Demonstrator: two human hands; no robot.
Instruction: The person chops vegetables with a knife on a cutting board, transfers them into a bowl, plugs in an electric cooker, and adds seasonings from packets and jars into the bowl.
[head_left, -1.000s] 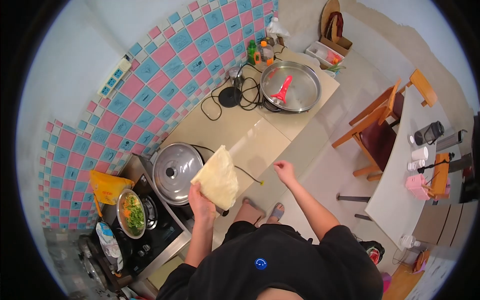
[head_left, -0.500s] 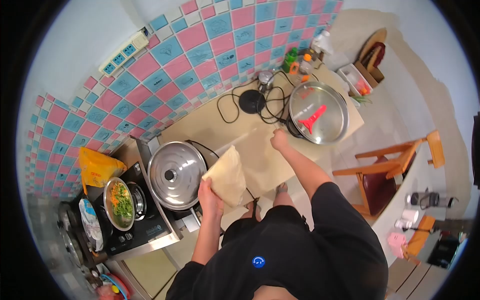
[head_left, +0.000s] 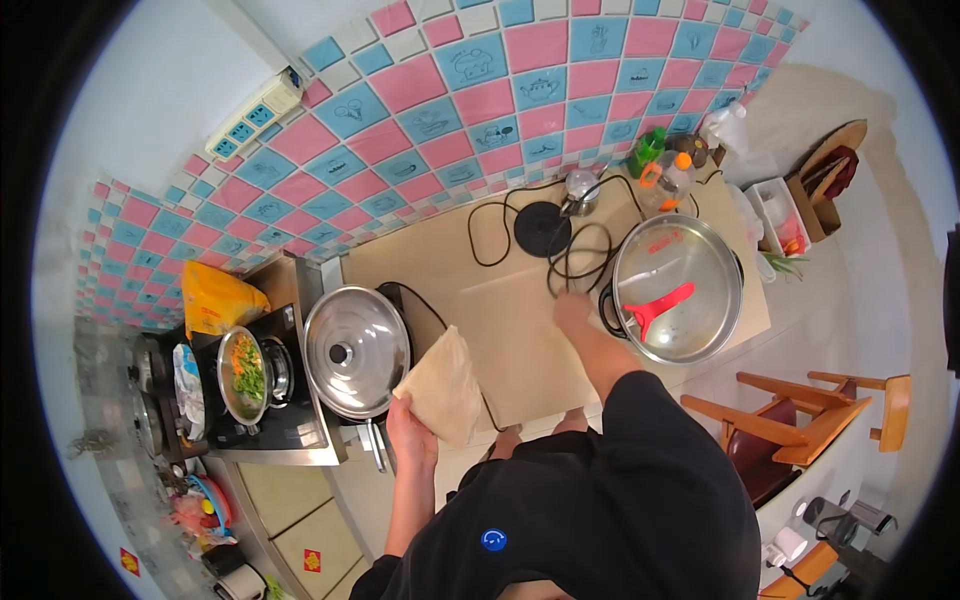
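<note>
My left hand (head_left: 408, 432) grips the lower left edge of a pale cream, folded sheet (head_left: 444, 388), soft-looking and roughly triangular. The sheet is held up by the counter's front edge, just right of a lidded steel pan (head_left: 355, 350). Out over the beige counter (head_left: 520, 370), my right hand (head_left: 572, 312) is low and blurred, its fingers not distinct. It is close to the loops of a black cord (head_left: 590, 262) and left of a large steel pot (head_left: 712, 262), in which a red plastic tool (head_left: 664, 300) lies.
To the left, a steel bowl of cut vegetables (head_left: 232, 392) sits on the black stove (head_left: 290, 400), near a yellow bag (head_left: 212, 300). A round black base (head_left: 542, 230) and bottles (head_left: 668, 182) stand along the tiled wall. A wooden chair (head_left: 780, 440) is at the right.
The view has shifted, and most things sit differently in the frame. My left hand still holds the pale sheet. My right hand is lower in the picture, still left of the pot.
</note>
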